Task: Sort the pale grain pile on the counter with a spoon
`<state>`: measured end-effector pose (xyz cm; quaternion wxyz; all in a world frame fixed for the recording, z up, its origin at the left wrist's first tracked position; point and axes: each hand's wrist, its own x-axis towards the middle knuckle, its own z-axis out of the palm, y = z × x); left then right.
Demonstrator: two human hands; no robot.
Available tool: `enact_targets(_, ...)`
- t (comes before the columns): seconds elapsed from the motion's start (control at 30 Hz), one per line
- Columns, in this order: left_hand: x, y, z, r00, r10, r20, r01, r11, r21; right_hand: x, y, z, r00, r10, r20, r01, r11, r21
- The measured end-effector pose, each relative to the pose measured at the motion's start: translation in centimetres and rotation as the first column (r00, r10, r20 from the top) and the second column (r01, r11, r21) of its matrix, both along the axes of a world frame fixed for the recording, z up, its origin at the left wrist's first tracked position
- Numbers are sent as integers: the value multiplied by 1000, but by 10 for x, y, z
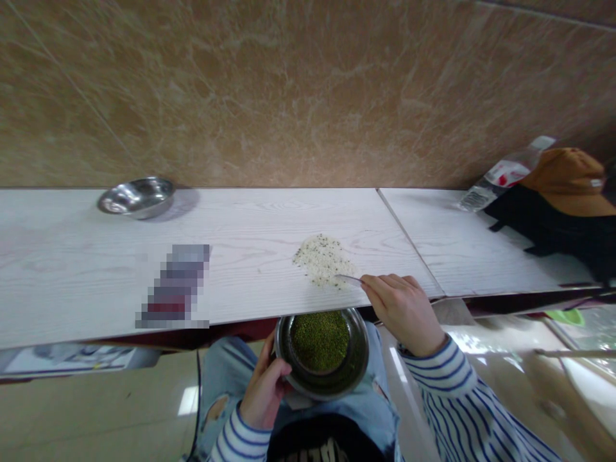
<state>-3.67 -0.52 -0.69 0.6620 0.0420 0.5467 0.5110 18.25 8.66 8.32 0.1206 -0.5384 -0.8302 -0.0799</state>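
Left hand grips steel bowl at its left side, green beans inside, just off near edge of white table; right hand pinches thin utensil, fingers closed, tip at pale grain pile with green specks

At the near middle, round steel bowl partly filled with small green beans; farther off, loose whitish grain heap with dark specks, slim utensil at its near right edge.
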Motion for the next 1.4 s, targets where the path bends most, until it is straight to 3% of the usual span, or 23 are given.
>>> enact_targets(0.63, 3, 3, 6, 1000, -15, 5, 15, 1000, 3, 1, -14, -1, 1000, 5, 22, -4, 998, -69)
enact_targets(1.4, 2, 1, 2, 1000, -13, 1, 13, 1000, 23, 1, -22, -2, 1000, -2, -6, 2, 996, -92)
